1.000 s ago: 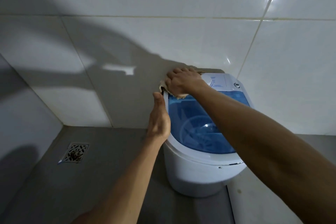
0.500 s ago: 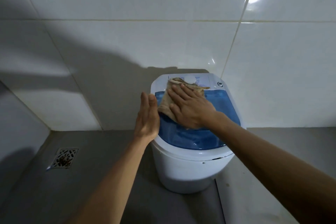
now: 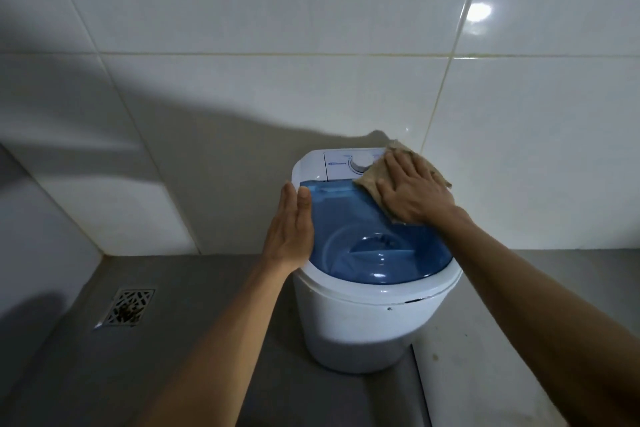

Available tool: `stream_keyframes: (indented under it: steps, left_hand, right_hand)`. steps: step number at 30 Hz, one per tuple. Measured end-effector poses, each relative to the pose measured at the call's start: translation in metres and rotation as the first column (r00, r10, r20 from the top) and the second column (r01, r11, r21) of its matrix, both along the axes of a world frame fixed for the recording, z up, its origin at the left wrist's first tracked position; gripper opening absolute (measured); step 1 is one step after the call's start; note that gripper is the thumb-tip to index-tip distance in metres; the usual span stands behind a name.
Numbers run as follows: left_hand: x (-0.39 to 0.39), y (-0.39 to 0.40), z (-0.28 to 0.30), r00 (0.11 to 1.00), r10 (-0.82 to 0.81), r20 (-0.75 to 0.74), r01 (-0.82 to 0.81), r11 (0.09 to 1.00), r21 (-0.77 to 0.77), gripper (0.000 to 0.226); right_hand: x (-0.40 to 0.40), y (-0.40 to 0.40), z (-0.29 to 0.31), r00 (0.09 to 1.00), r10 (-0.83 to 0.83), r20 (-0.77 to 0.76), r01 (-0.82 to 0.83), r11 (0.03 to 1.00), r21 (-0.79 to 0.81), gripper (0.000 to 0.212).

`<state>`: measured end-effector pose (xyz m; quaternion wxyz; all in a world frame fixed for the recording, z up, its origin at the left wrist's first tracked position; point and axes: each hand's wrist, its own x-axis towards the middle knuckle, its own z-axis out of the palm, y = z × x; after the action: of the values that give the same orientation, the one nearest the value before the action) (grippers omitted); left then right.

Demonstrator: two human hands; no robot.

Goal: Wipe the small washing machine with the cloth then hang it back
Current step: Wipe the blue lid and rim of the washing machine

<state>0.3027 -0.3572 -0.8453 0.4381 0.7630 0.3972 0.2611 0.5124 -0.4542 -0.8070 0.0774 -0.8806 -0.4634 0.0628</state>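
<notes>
A small white washing machine (image 3: pixel 360 326) with a translucent blue lid (image 3: pixel 367 246) stands on the grey floor against the tiled wall. My right hand (image 3: pixel 414 192) lies flat on a beige cloth (image 3: pixel 372 180), pressing it onto the machine's back right corner, across the lid's edge and the white control panel beside the dial (image 3: pixel 360 163). My left hand (image 3: pixel 291 229) rests flat against the machine's left rim, fingers straight and together, holding nothing.
A metal floor drain (image 3: pixel 126 307) sits in the grey floor at the left. White tiled walls (image 3: pixel 277 45) meet in a corner at the left. A paler floor strip (image 3: pixel 460 374) runs along the machine's right side.
My right hand has slid the cloth from the machine's back left corner across the lid to the back right corner. My left hand has stayed on the left rim.
</notes>
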Motion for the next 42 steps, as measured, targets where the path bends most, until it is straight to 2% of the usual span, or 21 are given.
stream_keyframes:
  steps: [3, 9, 12, 15, 17, 19, 21, 24, 27, 29, 31, 33, 35, 38, 40, 42]
  left_hand:
    - [0.003, 0.001, -0.002, 1.0, 0.018, -0.011, -0.019, 0.999, -0.041, 0.096]
    - [0.003, 0.0, -0.002, 0.997, -0.006, 0.07, 0.009, 0.999, -0.042, 0.102]
    - [0.006, 0.012, -0.011, 0.996, -0.009, 0.088, 0.018, 0.995, -0.1, 0.104]
    - [0.007, 0.026, -0.024, 0.983, -0.047, 0.177, 0.089, 0.966, -0.241, 0.097]
    - [0.008, 0.018, -0.016, 0.977, -0.035, 0.212, 0.089, 0.963, -0.254, 0.089]
    - [0.007, 0.007, -0.003, 0.977, 0.016, 0.213, 0.041, 0.965, -0.26, 0.094]
    - [0.006, 0.005, -0.002, 0.989, 0.062, 0.137, -0.035, 0.981, -0.192, 0.101]
    - [0.005, 0.007, -0.002, 0.993, 0.11, 0.052, -0.1, 0.979, -0.178, 0.114]
    - [0.004, 0.007, -0.003, 0.996, 0.081, 0.02, -0.077, 0.983, -0.164, 0.118]
    - [0.001, 0.007, -0.003, 0.998, 0.063, 0.03, -0.058, 0.986, -0.158, 0.119]
    - [0.0, 0.004, -0.001, 0.997, 0.046, 0.06, -0.036, 0.987, -0.159, 0.118]
    - [0.0, 0.004, 0.0, 0.996, 0.03, 0.083, -0.016, 0.987, -0.16, 0.11]
    - [0.001, 0.017, -0.012, 0.997, -0.009, 0.075, 0.023, 0.981, -0.191, 0.107]
    - [0.005, 0.042, -0.039, 0.997, -0.053, 0.059, 0.066, 0.967, -0.247, 0.105]
    - [-0.001, 0.016, -0.006, 0.996, -0.085, -0.031, 0.08, 0.989, -0.122, 0.092]
    - [-0.002, 0.001, 0.004, 0.986, -0.095, -0.134, 0.113, 0.984, 0.136, 0.071]
  right_hand:
    - [0.012, 0.017, 0.004, 0.999, -0.044, -0.013, 0.043, 0.998, -0.037, 0.08]
    - [-0.038, 0.003, -0.006, 0.999, 0.033, -0.022, -0.034, 0.999, -0.036, 0.079]
    - [-0.086, -0.01, -0.009, 0.981, 0.194, 0.018, -0.193, 0.981, -0.027, 0.071]
    - [-0.125, -0.025, -0.01, 0.933, 0.356, 0.056, -0.357, 0.934, 0.003, 0.063]
    - [-0.132, -0.04, -0.01, 0.924, 0.375, 0.073, -0.378, 0.925, 0.028, 0.06]
    - [-0.133, -0.061, -0.01, 0.914, 0.392, 0.106, -0.398, 0.916, 0.045, 0.058]
    - [-0.134, -0.085, -0.012, 0.91, 0.401, 0.109, -0.409, 0.909, 0.072, 0.057]
    - [-0.127, -0.122, -0.019, 0.938, 0.333, 0.096, -0.34, 0.938, 0.067, 0.061]
    - [-0.098, -0.143, -0.02, 0.983, 0.166, 0.076, -0.168, 0.986, 0.021, 0.068]
    - [-0.077, -0.134, -0.017, 0.996, 0.069, 0.052, -0.07, 0.997, 0.012, 0.07]
    - [-0.062, -0.108, -0.012, 0.997, 0.038, 0.069, -0.038, 0.999, 0.006, 0.067]
    - [-0.066, -0.074, -0.008, 0.992, 0.097, 0.084, -0.098, 0.995, 0.005, 0.062]
    - [-0.093, -0.047, -0.006, 0.969, 0.229, 0.09, -0.231, 0.973, 0.009, 0.059]
    - [-0.144, -0.041, -0.01, 0.927, 0.363, 0.092, -0.369, 0.928, 0.049, 0.057]
    - [-0.157, -0.057, -0.015, 0.928, 0.363, 0.084, -0.37, 0.926, 0.081, 0.057]
    - [-0.153, -0.079, -0.019, 0.938, 0.334, 0.09, -0.342, 0.935, 0.096, 0.059]
